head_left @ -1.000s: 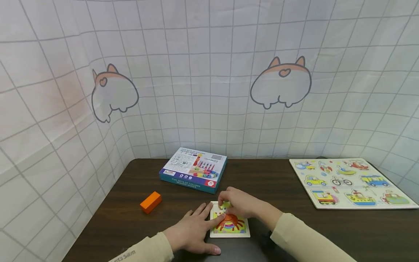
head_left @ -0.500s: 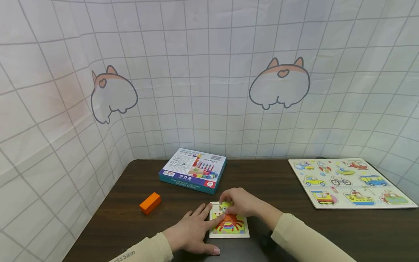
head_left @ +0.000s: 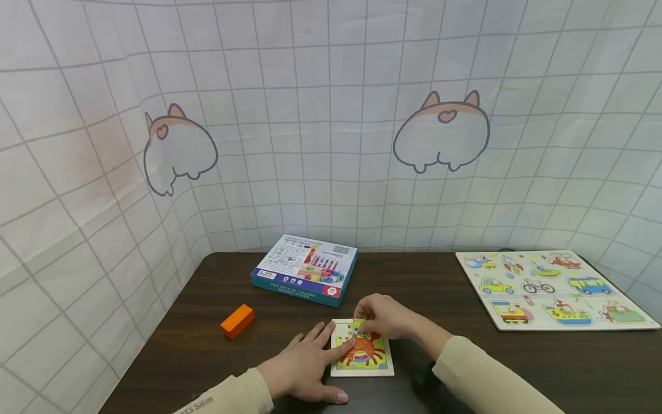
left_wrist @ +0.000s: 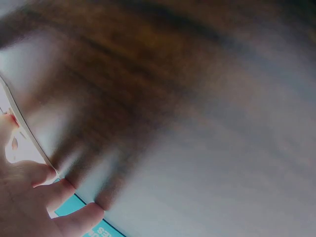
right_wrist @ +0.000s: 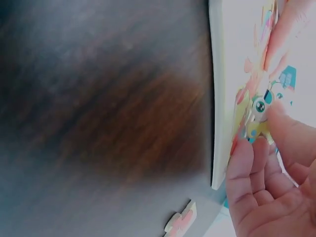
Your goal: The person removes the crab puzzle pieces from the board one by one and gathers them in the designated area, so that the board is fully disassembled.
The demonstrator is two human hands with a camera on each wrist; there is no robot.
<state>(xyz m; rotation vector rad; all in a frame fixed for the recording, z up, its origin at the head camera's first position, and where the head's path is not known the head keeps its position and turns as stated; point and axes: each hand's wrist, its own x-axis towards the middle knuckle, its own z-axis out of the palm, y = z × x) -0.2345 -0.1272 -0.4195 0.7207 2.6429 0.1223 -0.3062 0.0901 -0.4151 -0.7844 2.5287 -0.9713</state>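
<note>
A small crab jigsaw puzzle in a white-edged tray (head_left: 362,373) lies in front of me. My left hand (head_left: 310,365) lies spread at its left side, the index fingertip pressing on the orange crab (head_left: 368,348). At the puzzle's top edge my right hand (head_left: 389,317) pinches a yellow puzzle piece with the crab's eyes (right_wrist: 259,109) between thumb and fingers. The piece sits tilted over the tray in the right wrist view, and the fingers cover part of it. In the left wrist view, several left fingertips (left_wrist: 91,212) touch the dark surface beside the tray.
A loose pink puzzle piece (right_wrist: 181,223) lies on the table beside the tray in the right wrist view. Behind stands a flat teal toy box (head_left: 305,270). An orange block (head_left: 238,321) is at left, a vehicle puzzle board (head_left: 553,299) at back right.
My right hand has shifted slightly to the right along the puzzle's top edge with the piece in its fingers. The left hand keeps its place.
</note>
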